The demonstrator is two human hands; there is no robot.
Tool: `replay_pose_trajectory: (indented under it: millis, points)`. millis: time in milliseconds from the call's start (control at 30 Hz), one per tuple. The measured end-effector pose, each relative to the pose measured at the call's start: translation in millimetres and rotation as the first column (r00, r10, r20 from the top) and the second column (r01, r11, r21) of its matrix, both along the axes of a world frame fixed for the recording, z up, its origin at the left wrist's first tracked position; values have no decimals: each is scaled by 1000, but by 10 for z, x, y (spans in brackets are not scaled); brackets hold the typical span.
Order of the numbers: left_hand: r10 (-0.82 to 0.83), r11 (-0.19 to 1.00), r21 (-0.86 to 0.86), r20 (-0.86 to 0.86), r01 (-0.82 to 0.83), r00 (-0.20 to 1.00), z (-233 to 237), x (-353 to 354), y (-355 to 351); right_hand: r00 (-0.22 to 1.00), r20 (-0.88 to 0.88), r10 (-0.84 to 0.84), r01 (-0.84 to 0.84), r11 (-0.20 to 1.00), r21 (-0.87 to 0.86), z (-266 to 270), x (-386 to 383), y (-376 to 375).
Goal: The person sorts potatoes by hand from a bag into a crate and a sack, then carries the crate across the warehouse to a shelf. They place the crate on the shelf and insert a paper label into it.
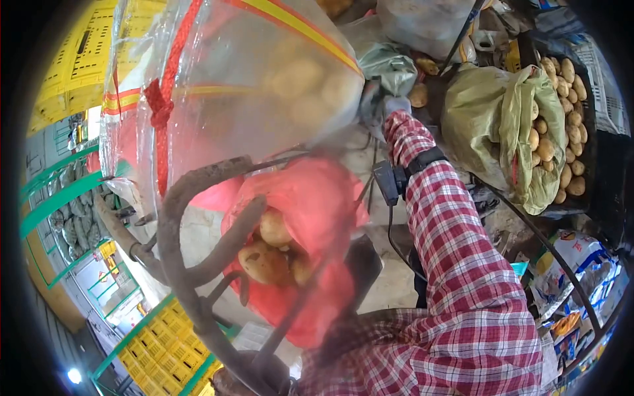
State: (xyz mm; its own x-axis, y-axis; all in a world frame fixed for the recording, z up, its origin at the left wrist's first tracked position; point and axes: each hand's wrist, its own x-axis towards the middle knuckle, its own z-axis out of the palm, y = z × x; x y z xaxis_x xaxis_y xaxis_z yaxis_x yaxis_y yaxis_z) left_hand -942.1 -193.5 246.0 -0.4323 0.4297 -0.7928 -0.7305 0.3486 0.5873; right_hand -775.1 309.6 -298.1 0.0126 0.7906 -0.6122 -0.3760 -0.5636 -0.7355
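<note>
My right hand [396, 105], at the end of a red plaid sleeve with a black strap and small device, reaches to a dark grey-green plastic bag [389, 69]. Its fingers are hidden, so its grip cannot be made out. A potato [418, 96] lies just beside it. Nearer to me is a pink bag [297, 191], open, with several potatoes [264, 263] inside. A large clear sack [238, 112] with red and yellow stripes stands beyond it, partly blurred. Right of my hand an olive sack [479, 99] has potatoes at its mouth. My left hand is not visible.
A curved rusty metal frame [173, 224] crosses the near left. Yellow crates [66, 72] stand at the far left, with more [162, 340] below. A dark crate of potatoes [591, 155] is at the right. A thin dark bar [551, 247] runs past printed packaging [574, 254].
</note>
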Motion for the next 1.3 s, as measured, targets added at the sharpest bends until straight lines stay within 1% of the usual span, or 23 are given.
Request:
replay_pose_trajectory:
  millis: [33, 133, 167, 233, 267, 300, 367, 400, 433, 500, 567, 633, 700, 733, 800, 867, 967, 1033, 1067, 1100, 1167, 1267, 1300]
  points:
    - [6, 1000, 2, -1, -6, 1000, 3, 11, 11, 999, -39, -15, 18, 997, 69, 38, 11, 64]
    - [-12, 999, 39, -7, 13, 1000, -3, 96, 141, 963, 267, -39, -85, 897, 434, 618, 118, 373]
    - [-48, 997, 59, -18, 49, 999, 15, 165, 289, 949, 309, -57, -133, 817, 561, 1047, 218, 353]
    - [-323, 945, 39, -54, 326, 945, 99, 328, 680, 946, 324, -5, -245, 641, 727, 2139, 673, -61]
    - [-453, 890, 22, -77, 455, 888, 172, 390, 911, 962, 265, 64, -237, 678, 696, 2435, 894, -325]
    - [-492, 870, 37, 89, 491, 866, 242, 393, 1103, 989, 43, 139, -140, 823, 551, 2661, 1163, -695]
    - [-494, 869, 181, 387, 461, 778, 269, 375, 1243, 916, -401, 27, 19, 994, 109, 3191, 1689, -1456]
    - [-474, 880, 285, 527, 379, 706, 227, 355, 1193, 867, -473, -156, 38, 968, -248, 3989, 1678, -1623]
    - [-511, 832, 484, 484, 269, 710, -98, 352, 875, 824, -554, -119, -9, 975, -222, 3808, 1991, -2067]
    - [-502, 817, 531, 462, 225, 731, -54, 381, 646, 801, -565, -200, -33, 927, -375, 4188, 2330, -2766]
    - [-415, 910, 228, 498, 347, 761, 257, 452, 603, 854, -491, -171, -54, 910, -411, 4576, 2526, -3147]
    - [-408, 905, 115, 505, 409, 760, 368, 637, 711, 907, -408, -104, -72, 917, -393, 4854, 2657, -3365]
    - [-284, 941, 73, 698, 329, 657, -12, 691, 332, 949, -314, -3, -110, 933, -343, 5040, 2727, -3427]
    - [-670, 742, 351, 419, 572, 612, -72, 837, 396, 962, -267, 51, -136, 941, -309, 5101, 2741, -3427]
    - [-905, 347, 504, -42, 791, 423, -151, 1174, 924, 972, -179, 151, -191, 954, -230, 5165, 2743, -3356]
    - [-921, 271, 506, -111, 819, 374, 48, 1443, 1178, 969, -101, 227, -241, 955, -173, 5169, 2710, -3279]
    - [-967, 82, 277, -209, 957, 143, -414, 1632, 985, 961, -47, 272, -276, 954, -116, 5151, 2642, -3202]
    - [-952, 279, 336, -24, 900, 304, -534, 1749, 966, 959, -35, 280, -282, 955, -90, 5155, 2635, -3232]
    - [-833, 551, 435, 227, 712, 505, -376, 1822, 1065, 959, -30, 281, -282, 956, -80, 5155, 2633, -3261]
    - [-627, 778, 435, 483, 454, 611, -195, 1879, 1162, 959, -28, 283, -284, 956, -69, 5164, 2635, -3302]
    - [-465, 876, 459, 712, 152, 527, -47, 1839, 1284, 958, -20, 286, -287, 957, -38, 5161, 2676, -3376]
    - [-759, 636, 741, 552, 215, 343, 172, 1534, 1546, 937, 57, 343, -347, 936, 66, 5165, 2864, -3483]
    - [-862, 448, 784, 250, 430, 442, 191, 1466, 1590, 906, 140, 399, -415, 902, 116, 5183, 2957, -3517]
